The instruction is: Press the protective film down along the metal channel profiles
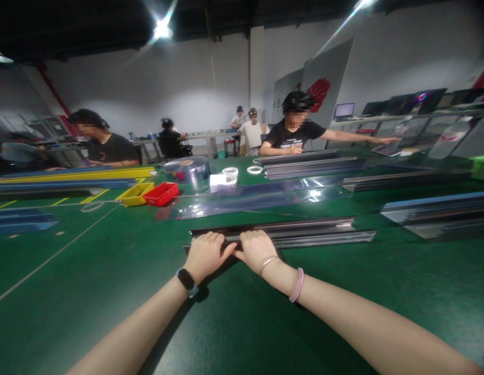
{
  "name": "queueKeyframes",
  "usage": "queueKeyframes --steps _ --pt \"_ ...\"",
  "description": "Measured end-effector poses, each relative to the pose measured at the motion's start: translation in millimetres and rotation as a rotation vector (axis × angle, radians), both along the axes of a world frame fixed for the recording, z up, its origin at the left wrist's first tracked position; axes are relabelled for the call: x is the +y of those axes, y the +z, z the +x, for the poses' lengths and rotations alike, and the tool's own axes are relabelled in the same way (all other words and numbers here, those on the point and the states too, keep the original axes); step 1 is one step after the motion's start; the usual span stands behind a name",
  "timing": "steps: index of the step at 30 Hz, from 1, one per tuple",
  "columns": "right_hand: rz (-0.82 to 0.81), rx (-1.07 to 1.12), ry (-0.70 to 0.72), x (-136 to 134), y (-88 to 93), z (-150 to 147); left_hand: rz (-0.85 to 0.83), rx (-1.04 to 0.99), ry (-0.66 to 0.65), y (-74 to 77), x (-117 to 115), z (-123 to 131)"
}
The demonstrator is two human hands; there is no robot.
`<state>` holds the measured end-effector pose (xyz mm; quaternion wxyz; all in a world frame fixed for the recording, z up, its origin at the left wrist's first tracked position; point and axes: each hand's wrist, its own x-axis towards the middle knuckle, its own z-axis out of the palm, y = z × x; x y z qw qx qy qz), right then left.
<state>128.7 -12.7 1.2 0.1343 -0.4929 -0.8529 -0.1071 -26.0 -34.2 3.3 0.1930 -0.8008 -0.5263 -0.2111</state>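
A long dark channel-shaped profile (304, 229) lies crosswise on the green table in front of me. My left hand (206, 255) is closed over its near side close to the left end, with the fingertips hidden behind the edge. Just to the right, my right hand (257, 250) is closed over the same edge. The two thumbs point toward each other and nearly meet along the near face. Past the hands, the profile's right part rests on the table.
Beyond the profile lies clear plastic film (242, 203), with a yellow bin (136, 195) and a red bin (161, 194) to its left. More profiles (441, 213) lie at right. Across the green table (109, 312), a person (294, 127) stretches one arm sideways.
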Motion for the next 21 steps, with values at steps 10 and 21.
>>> queueKeyframes --steps 10,21 --pt "-0.014 -0.013 0.047 4.3 2.6 2.5 0.008 0.012 0.050 0.3 1.9 2.0" --pt "-0.034 0.015 0.214 3.1 9.8 6.8 0.062 0.033 0.100 0.9 -0.5 -3.2"
